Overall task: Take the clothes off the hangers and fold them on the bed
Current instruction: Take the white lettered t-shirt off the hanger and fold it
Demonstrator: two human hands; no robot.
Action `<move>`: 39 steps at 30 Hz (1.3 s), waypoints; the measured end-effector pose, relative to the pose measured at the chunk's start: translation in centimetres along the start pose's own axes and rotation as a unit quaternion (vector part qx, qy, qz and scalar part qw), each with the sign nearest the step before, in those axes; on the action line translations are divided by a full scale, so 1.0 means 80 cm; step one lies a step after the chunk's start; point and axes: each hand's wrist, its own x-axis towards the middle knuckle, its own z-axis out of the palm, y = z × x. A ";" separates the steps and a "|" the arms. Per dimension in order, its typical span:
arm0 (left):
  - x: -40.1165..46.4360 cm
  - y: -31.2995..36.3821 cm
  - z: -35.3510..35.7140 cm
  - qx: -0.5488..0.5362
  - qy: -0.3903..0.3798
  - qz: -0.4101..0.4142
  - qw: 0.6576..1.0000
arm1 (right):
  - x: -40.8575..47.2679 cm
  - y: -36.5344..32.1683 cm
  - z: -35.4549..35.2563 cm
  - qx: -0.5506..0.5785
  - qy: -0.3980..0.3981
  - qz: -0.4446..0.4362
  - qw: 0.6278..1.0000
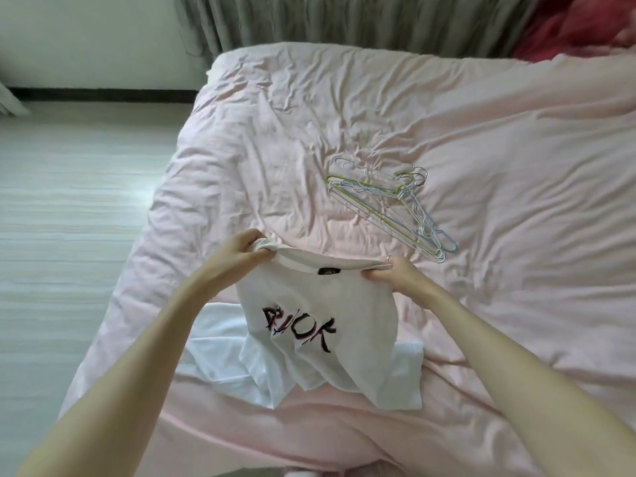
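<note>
Shirt [320, 325] hangs below both grips | left hand [246, 247], right hand [392, 275] pinch its shoulders | over bed [481, 149]

Pink bed [481, 115], hangers [389, 204], white garment [220, 352]

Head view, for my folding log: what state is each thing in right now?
White T-shirt: off its hanger, held up by the shoulders, unfolded.
Left hand: grips one shoulder.
Right hand: pinches the other shoulder.
Hangers: bare, piled on the bed.
White garment: lying flat on the bed.
Pink bedcover: wrinkled.
</note>
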 end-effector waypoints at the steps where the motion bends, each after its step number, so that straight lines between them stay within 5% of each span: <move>1: -0.009 0.007 -0.006 -0.004 0.008 0.016 1.000 | -0.016 -0.013 -0.004 0.018 0.009 -0.013 1.000; 11: -0.059 0.136 -0.050 0.046 0.025 0.119 0.992 | -0.124 -0.148 -0.076 0.082 0.213 -0.154 0.961; 19: -0.090 0.227 -0.123 0.009 -0.026 0.237 0.971 | -0.213 -0.264 -0.141 -0.071 0.334 -0.318 0.884; 22: -0.091 0.257 -0.124 0.004 0.111 0.254 0.961 | -0.238 -0.296 -0.152 -0.185 0.291 -0.333 0.878; 27: -0.099 0.297 -0.129 0.036 0.336 0.295 0.894 | -0.237 -0.314 -0.161 -0.367 0.263 -0.303 0.839; 31: -0.109 0.314 -0.144 0.045 0.404 0.319 0.856 | -0.237 -0.328 -0.181 -0.242 0.345 -0.332 0.844; 39: -0.122 0.331 -0.140 0.099 0.402 0.308 0.857 | -0.228 -0.349 -0.190 -0.143 0.478 -0.309 0.810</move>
